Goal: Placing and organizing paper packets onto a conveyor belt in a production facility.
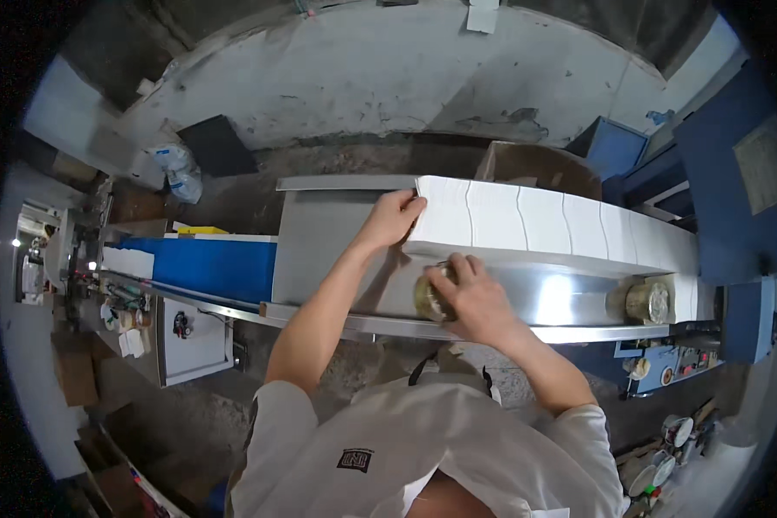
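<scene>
A long row of white folded-paper stacks (535, 220) lies along the far side of the metal tray (328, 233). My left hand (393, 217) is closed on the left end of the row, its fingers bent round the corner. On the near side of the tray, my right hand (476, 302) grips a yellowish, shiny roll (426, 298) that looks like packing tape. The palm hides part of the roll. A similar roll (647, 302) rests at the tray's right end, against the paper.
A blue conveyor belt (216, 266) continues left from the tray. Behind the tray stands an open cardboard box (540, 168). Blue machinery (734, 164) rises at the right. A raised metal edge (570, 334) runs along the near side, close to my body.
</scene>
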The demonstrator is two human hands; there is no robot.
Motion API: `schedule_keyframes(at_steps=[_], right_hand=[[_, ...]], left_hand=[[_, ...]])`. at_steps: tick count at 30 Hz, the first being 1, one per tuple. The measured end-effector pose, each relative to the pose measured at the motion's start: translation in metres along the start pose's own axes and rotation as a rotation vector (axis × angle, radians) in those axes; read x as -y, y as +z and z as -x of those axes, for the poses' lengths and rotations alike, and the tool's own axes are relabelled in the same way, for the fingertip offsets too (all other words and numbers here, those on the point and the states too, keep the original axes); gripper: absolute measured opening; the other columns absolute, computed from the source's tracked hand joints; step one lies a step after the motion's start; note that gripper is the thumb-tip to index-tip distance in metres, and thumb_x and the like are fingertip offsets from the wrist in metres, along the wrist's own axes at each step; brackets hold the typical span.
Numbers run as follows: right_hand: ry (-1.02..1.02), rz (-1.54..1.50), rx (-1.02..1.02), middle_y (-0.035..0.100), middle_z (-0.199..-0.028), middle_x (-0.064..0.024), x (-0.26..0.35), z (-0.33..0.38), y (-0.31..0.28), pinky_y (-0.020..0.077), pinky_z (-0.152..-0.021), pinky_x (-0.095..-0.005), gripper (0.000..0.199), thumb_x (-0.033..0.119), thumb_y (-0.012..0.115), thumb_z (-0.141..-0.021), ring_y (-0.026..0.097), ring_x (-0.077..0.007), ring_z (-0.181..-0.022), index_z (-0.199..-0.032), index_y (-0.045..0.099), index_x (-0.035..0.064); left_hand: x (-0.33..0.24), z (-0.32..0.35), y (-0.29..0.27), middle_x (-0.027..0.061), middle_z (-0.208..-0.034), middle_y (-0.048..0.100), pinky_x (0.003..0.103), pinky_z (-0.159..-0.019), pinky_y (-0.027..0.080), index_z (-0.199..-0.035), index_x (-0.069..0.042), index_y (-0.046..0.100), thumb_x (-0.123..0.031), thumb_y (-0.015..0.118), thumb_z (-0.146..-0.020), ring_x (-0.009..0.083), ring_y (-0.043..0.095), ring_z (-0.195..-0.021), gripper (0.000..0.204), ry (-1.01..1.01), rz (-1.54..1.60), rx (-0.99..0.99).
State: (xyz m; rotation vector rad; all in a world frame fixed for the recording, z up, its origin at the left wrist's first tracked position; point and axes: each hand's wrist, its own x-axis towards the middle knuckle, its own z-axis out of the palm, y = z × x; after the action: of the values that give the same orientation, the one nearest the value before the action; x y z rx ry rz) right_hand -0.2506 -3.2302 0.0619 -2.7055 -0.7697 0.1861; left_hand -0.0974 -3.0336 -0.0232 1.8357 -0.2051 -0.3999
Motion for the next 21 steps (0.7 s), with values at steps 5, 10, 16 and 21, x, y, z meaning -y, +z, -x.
schedule_keyframes(at_steps=[5,10,16,21], right_hand=[[-0.028,0.02,0.112,0.047,-0.132,-0.0207,-0.048,0.036,-0.014,0.0415,-0.104,-0.0494,0.074,0.022,0.083,-0.065,0.045,-0.0433,-0.124,-0.132,0.052,0.0129],[-0.275,-0.531,0.114,0.057,-0.125,-0.0238,-0.003,-0.005,-0.001,0.0441,-0.1,-0.0446,0.043,0.016,0.068,-0.085,0.054,-0.0379,-0.119,-0.122,0.057,-0.0021],[-0.106,-0.726,0.171,0.062,-0.117,-0.025,-0.004,-0.088,0.066,0.0454,-0.098,-0.0437,0.051,0.029,0.066,-0.088,0.057,-0.0418,-0.114,-0.126,0.055,-0.0022],[-0.183,-0.641,0.219,0.06,-0.123,-0.0244,-0.001,-0.055,0.04,0.046,-0.095,-0.0438,0.057,0.032,0.068,-0.088,0.058,-0.0413,-0.11,-0.131,0.052,-0.0013]], left_hand=[[-0.02,0.017,-0.015,0.0046,-0.115,0.065,0.03,-0.085,0.051,-0.13,-0.001,0.056,-0.03,0.056,-0.1,0.0137,0.062,-0.102,0.042,-0.227,0.153,0.009],[-0.055,0.034,-0.017,0.0063,-0.119,0.064,0.031,-0.087,0.05,-0.133,-0.005,0.055,-0.039,0.057,-0.099,0.0158,0.062,-0.104,0.048,-0.302,0.127,-0.066],[-0.034,0.034,-0.026,0.0063,-0.115,0.065,0.028,-0.083,0.05,-0.128,-0.002,0.058,-0.039,0.058,-0.098,0.0129,0.062,-0.102,0.047,-0.293,0.172,0.007],[-0.03,0.025,-0.029,0.0043,-0.106,0.067,0.028,-0.083,0.05,-0.125,-0.001,0.059,-0.04,0.06,-0.097,0.0128,0.062,-0.1,0.049,-0.248,0.147,0.065]])
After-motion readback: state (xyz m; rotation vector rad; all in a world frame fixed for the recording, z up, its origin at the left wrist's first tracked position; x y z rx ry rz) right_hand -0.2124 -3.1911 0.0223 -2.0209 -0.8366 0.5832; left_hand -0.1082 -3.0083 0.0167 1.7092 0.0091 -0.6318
